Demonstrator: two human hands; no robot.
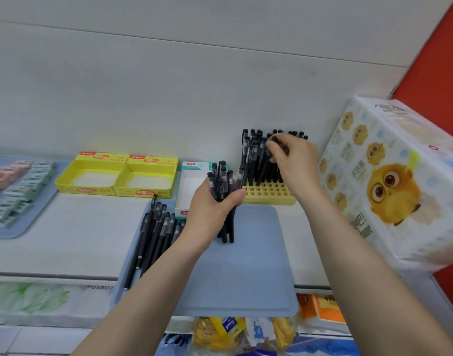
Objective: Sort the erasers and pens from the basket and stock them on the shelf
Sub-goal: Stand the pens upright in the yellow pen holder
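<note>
Our left hand (215, 206) grips roughly seven slim black pens (224, 201); our right hand (294, 160) pinches one pen (273, 150) over the yellow pegged holder (269, 194).

The pens (221, 191) look like matt black plastic with clear grip sections. The pen holder (269, 194) is matt yellow plastic with holes. The tray (246, 265) is smooth matt blue plastic. The yellow boxes (114, 176) are printed cardboard. The tissue pack (389, 181) has glossy printed plastic wrap. The shelf (66, 240) is smooth, pale and matt.
</note>
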